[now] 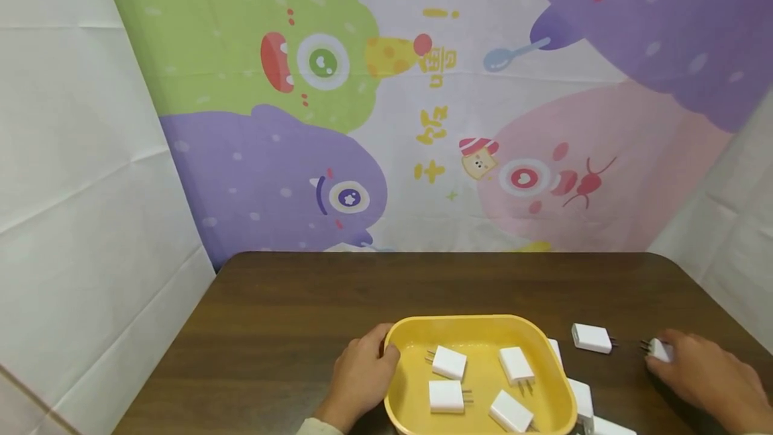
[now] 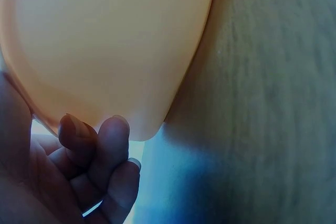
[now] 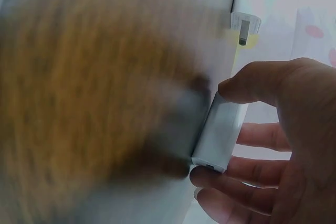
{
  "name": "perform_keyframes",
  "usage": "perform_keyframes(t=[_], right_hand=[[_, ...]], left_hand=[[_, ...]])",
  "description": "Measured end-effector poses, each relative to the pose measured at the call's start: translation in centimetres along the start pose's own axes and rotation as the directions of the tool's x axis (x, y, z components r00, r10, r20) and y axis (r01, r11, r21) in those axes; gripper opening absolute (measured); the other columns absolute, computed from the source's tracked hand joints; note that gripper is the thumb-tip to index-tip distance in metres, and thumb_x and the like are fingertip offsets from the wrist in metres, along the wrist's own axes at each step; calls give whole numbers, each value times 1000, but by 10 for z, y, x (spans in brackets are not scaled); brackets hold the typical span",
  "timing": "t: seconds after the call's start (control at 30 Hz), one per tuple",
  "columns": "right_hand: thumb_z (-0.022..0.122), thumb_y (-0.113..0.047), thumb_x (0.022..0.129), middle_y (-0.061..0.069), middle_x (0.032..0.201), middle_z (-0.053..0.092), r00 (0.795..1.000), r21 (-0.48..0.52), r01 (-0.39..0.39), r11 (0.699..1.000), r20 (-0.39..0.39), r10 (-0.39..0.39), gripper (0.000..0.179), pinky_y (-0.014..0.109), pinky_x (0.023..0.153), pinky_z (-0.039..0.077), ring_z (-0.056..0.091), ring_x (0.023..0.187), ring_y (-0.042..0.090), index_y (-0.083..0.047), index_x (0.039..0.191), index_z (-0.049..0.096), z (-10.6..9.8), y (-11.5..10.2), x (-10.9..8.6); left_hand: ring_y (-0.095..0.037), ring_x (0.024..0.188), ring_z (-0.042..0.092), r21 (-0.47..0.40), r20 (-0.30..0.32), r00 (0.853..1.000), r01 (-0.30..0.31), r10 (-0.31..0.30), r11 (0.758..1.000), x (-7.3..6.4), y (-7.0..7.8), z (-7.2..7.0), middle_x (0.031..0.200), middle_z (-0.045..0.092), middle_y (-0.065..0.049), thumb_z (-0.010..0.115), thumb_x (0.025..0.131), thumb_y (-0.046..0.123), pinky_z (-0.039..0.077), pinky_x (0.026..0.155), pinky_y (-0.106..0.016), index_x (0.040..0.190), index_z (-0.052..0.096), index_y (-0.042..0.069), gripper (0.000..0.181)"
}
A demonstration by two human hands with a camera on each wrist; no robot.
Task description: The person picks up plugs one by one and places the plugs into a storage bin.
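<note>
A yellow plastic bin stands at the front of the table with several white charger plugs inside, one of them a plug near its left side. My left hand grips the bin's left edge; in the left wrist view its curled fingers lie against the outer wall. At the right, my right hand pinches another white charger plug at the tabletop, prongs pointing left. The right wrist view has this plug between thumb and fingers.
One loose white charger plug lies on the dark wooden table between the bin and my right hand. More white plugs crowd the bin's right side, partly hidden by it. A printed cloth hangs behind the table.
</note>
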State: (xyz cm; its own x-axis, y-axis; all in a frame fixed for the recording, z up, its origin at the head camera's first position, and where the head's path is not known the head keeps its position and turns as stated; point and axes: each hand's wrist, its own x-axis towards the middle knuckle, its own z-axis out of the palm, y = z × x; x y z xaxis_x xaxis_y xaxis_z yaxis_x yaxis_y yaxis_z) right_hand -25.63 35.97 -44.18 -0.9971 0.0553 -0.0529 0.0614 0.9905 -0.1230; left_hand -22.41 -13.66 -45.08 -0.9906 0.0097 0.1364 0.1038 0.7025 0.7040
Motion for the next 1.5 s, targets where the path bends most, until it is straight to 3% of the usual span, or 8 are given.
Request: perform_keyframes(t=[0.53,0.8,1.13,1.5], right_hand=[[67,-47,88,34,103,60,1000,3,10,1000,-18,-10,67,64,59,46,61,84,46,11,119,54,-1,-7,3],[63,-44,90,35,106,59,995,10,25,1000,-99,-24,65,60,57,46,60,80,41,11,122,53,-10,-19,-1],[66,-47,88,36,107,57,991,49,-52,997,-123,58,69,60,62,47,58,81,41,10,124,52,-9,-29,-1],[65,-49,90,34,108,60,983,87,29,996,-181,-13,68,58,61,47,59,82,40,8,126,55,-13,-37,-3]], left_hand=[[-12,81,62,5,-16,1000,-1,1,1000,0,-1,0,100,71,6,55,96,24,49,75,-46,124,69,22,32],[-13,85,63,7,-21,1000,4,-4,1000,0,-1,0,103,72,5,55,96,24,49,78,-48,124,69,21,32],[-12,81,62,7,-17,1000,-21,21,1000,-2,1,-1,98,71,7,56,96,24,49,74,-46,123,69,22,31],[-10,79,62,0,-30,999,-16,16,1000,-1,0,1,97,71,8,56,96,22,49,74,-45,122,70,22,30]])
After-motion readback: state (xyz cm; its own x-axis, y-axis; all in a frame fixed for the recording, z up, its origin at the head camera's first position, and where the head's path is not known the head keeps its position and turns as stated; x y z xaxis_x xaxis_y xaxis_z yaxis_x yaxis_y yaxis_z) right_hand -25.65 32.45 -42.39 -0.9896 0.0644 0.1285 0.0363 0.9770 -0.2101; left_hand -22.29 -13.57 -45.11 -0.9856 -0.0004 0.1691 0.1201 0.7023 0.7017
